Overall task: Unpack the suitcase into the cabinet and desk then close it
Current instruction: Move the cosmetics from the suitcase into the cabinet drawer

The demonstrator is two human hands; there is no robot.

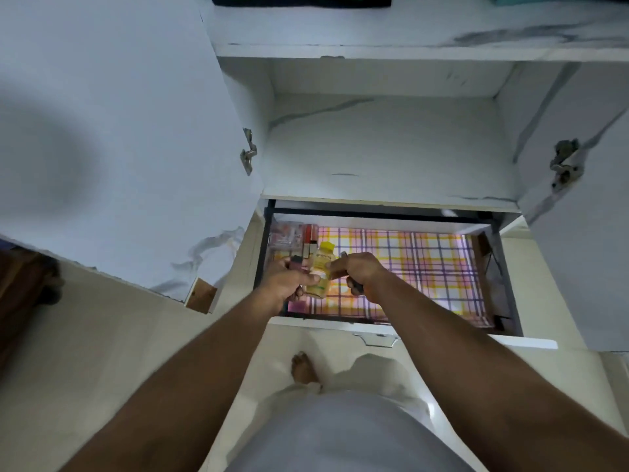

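Both hands hold a yellow bottle (321,267) over the open drawer (442,267); the left hand (289,277) also grips a dark item, the right hand (357,270) another. With so many things held, the bottle may slip and fall onto the checked liner.

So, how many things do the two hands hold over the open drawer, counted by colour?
Yellow: 1, the yellow bottle
Dark: 2, the left dark item in the left hand and the right dark item in the right hand
Total: 3
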